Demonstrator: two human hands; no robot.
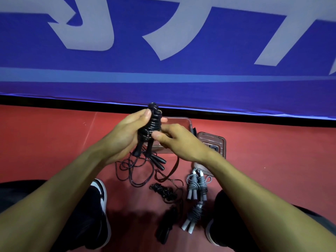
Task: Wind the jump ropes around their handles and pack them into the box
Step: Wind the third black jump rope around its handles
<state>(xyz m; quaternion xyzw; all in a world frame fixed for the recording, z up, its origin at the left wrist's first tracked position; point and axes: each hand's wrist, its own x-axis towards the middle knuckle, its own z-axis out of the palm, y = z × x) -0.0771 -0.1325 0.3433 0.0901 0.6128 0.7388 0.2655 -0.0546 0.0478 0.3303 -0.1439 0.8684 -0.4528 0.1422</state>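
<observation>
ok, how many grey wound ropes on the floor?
3. Two lie side by side by the lid: one, another. A third lies nearer the person. None looks hidden.

Only large pale character strokes, cropped and unreadable, on the blue banner (181,42).

We've got the box (179,122) behind the held rope bundle (151,124), its lid (212,142) right, wound ropes (197,184) nearer us.
</observation>
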